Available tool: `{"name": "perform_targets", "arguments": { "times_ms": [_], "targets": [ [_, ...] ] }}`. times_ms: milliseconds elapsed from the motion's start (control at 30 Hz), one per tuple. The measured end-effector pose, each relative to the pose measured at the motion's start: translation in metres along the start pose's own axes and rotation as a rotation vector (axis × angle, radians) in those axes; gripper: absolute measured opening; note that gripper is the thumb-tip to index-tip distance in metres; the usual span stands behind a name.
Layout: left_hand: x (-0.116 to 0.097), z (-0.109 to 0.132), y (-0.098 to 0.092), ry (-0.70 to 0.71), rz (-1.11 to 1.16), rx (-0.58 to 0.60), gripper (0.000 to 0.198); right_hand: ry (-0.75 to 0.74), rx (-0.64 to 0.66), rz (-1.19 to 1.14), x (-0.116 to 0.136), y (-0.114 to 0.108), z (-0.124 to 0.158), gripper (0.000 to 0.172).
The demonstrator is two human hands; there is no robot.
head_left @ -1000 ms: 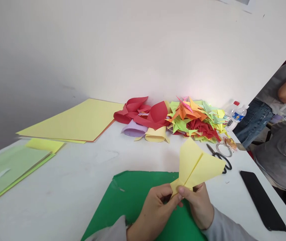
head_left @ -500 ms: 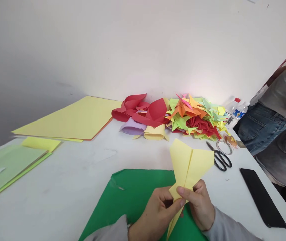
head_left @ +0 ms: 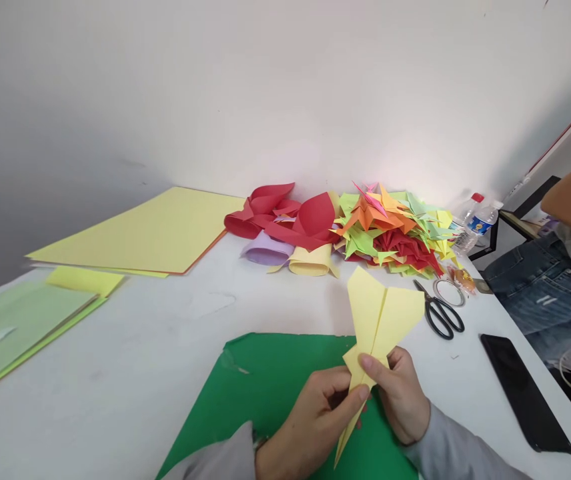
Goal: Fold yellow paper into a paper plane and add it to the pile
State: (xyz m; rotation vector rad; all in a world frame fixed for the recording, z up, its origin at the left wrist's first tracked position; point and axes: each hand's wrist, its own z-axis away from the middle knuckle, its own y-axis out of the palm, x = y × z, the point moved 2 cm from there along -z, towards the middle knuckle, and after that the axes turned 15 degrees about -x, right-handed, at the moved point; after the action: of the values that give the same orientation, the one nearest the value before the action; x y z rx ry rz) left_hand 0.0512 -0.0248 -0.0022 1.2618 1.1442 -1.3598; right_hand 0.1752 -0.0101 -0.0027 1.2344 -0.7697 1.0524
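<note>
Left hand (head_left: 323, 410) grips the lower, narrow part of a folded yellow paper (head_left: 385, 313), its thumb laid across the front and its fingers bent, partly hidden behind. Right hand (head_left: 403, 397) pinches the same paper a little higher, at the waist, with its thumb flat on the front; its other fingers curl behind, where their tips are hidden. The folded yellow paper is held up over a green sheet (head_left: 265, 373), its wide, two-sided end pointing away from the person, a crease running down the middle, and its thin tail pointing down between the forearms. The green sheet lies on a white table (head_left: 140, 373). Just beyond the paper's right corner lie black-handled scissors (head_left: 443, 313), with a roll of tape (head_left: 449, 305) beside them and a black phone (head_left: 525, 393) nearer the right edge. Farther back, against the wall (head_left: 265, 87), sit curled red paper (head_left: 313, 217), a purple roll (head_left: 269, 248) and a pale yellow roll (head_left: 310, 260), next to a heap of many-coloured pointed paper shapes (head_left: 390, 227). Plastic bottles (head_left: 485, 220) are at the heap's right. Large yellow sheets (head_left: 150, 230) and pale green sheets (head_left: 20, 327) lie on the left. Beyond the table's right side is another person in jeans (head_left: 540, 287).
</note>
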Motion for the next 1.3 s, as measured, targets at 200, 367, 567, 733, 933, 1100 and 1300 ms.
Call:
{"name": "perform_targets", "arguments": {
  "times_ms": [200,367,567,733,933,1100,1300],
  "targets": [
    [-0.001,0.0,-0.001,-0.014,0.015,-0.006,0.051,-0.056,0.08,0.07,0.001,0.0,-0.003,0.036],
    [-0.004,0.001,0.0,-0.032,0.009,0.042,0.053,-0.039,0.102,0.128,0.005,0.003,0.002,0.033],
    [-0.007,0.001,0.001,-0.067,0.024,0.061,0.047,0.001,0.054,0.049,0.007,0.005,0.005,0.031],
    [-0.006,0.001,0.0,-0.068,0.041,0.087,0.046,-0.023,-0.025,0.065,0.007,-0.002,-0.001,0.029],
    [-0.001,0.0,-0.002,-0.038,0.07,0.051,0.053,-0.014,0.083,-0.008,0.002,-0.001,0.0,0.039],
    [0.003,0.0,-0.001,-0.082,0.075,0.018,0.054,-0.016,0.064,0.057,-0.001,0.001,0.001,0.035],
    [0.002,-0.003,0.0,-0.159,0.086,0.054,0.053,-0.062,-0.118,0.081,0.003,-0.007,-0.005,0.038]
  ]
}}
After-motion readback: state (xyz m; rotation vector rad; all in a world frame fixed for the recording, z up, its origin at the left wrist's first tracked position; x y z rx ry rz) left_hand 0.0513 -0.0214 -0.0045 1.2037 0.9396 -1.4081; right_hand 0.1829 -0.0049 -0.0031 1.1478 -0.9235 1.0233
